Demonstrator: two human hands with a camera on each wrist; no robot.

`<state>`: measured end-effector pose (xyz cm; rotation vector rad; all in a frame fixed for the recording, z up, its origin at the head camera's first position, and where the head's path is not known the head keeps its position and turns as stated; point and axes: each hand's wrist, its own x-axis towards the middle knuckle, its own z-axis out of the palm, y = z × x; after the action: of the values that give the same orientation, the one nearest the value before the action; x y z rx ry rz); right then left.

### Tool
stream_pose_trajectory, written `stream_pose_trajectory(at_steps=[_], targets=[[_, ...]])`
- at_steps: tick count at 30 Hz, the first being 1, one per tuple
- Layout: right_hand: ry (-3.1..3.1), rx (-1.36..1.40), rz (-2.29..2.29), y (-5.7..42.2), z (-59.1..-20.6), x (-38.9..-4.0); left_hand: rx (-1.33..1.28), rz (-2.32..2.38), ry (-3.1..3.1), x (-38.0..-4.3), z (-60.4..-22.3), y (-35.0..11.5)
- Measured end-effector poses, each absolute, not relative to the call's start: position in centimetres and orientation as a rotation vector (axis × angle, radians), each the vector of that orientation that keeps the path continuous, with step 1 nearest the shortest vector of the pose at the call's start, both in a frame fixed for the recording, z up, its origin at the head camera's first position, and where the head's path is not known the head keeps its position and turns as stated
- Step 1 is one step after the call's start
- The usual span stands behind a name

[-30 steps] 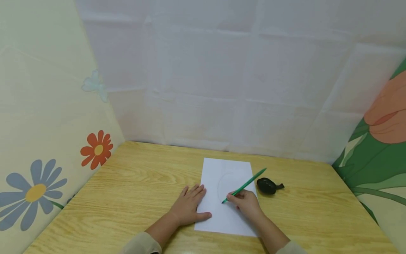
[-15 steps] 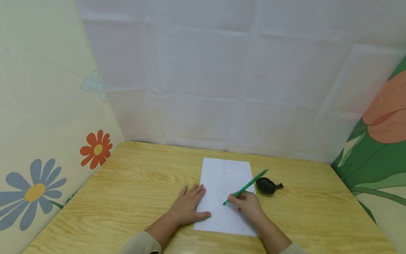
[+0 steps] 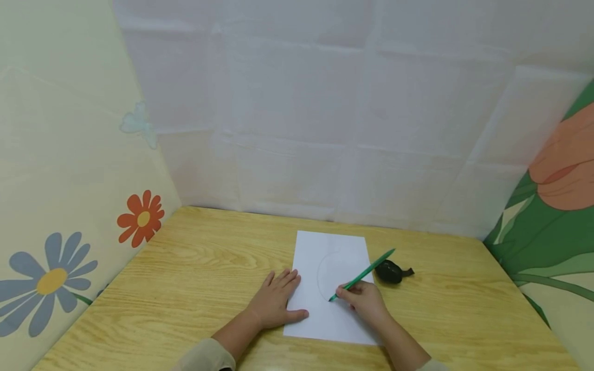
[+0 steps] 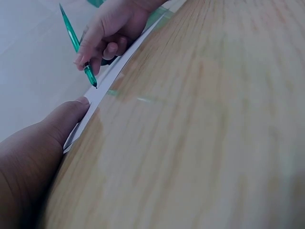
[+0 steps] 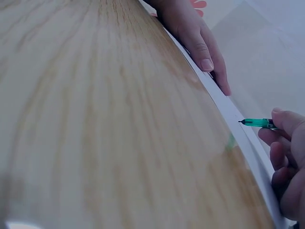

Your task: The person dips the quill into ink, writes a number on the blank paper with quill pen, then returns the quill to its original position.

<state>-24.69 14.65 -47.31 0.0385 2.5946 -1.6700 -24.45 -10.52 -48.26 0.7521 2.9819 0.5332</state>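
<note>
A sheet of white paper [image 3: 315, 324] lies on the wooden table, with a thin curved line on it like the left part of an oval. My right hand [image 3: 366, 304] pinches a green pen [image 3: 366, 270] between thumb and fingers, its dark tip at the lower end of that line. The pen's back end slants up to the right. My left hand [image 3: 276, 301] rests with fingers spread on the sheet's left edge, thumb reaching onto the paper. In the left wrist view, the pen [image 4: 71, 33] points down at the sheet near my left thumb [image 4: 69, 117].
Just right of the paper lies a glossy black oval object [image 3: 389, 271] with a short stem-like end. The wooden table [image 3: 209, 257] meets a white cloth backdrop [image 3: 278, 103] at its far edge. Flower-printed sheets flank both sides.
The pen tip has moved slightly right and down across the paper with my right hand, and the curved line reaches farther at its lower end. My left hand has stayed in place.
</note>
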Motion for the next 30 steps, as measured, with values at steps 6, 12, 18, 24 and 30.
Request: stream_pose_trajectory(at_steps=[6, 12, 18, 24, 30], targets=[[2.583, 0.026, -1.698, 15.0, -47.5, -24.6, 0.761, 0.529, 2.991, -24.4, -48.3, -10.6], [2.6, 0.038, -1.689, 15.2, -47.5, -24.5, 0.758, 0.523, 2.986, -24.4, -48.4, -10.6], [2.611, 0.087, -1.664, 15.4, -47.4, -24.3, 0.759, 0.52, 2.98, -24.3, -48.3, -10.6], [2.605, 0.114, -1.664, 15.6, -47.3, -24.1, 0.756, 0.524, 2.971, -24.4, -48.3, -10.6], [2.609, 0.142, -1.663, 15.8, -47.3, -24.1, 0.756, 0.533, 2.973, -24.4, -48.4, -10.6]])
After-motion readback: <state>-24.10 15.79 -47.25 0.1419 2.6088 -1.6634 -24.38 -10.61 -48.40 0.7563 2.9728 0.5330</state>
